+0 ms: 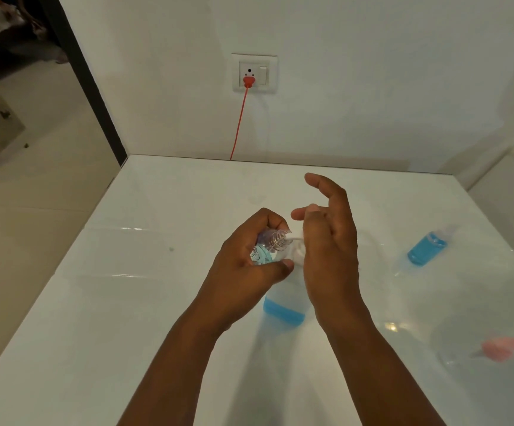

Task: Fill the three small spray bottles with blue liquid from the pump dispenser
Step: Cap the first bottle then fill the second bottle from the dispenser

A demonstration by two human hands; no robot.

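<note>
Head view: left hand (249, 256) grips open bottle (269, 245), neck at pump (298, 252) spout mid-table. Right hand (329, 238) relaxed over pump head. Keep neck under spout; press slow, full strokes.

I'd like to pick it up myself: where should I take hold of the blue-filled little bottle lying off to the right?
Probably around its blue body. The filled spray bottle lies on its side on the white table, cap end pointing away, clear of both hands. Come from above and close your fingers across the round middle; the pale cap end looks narrower and is blurred.
</note>
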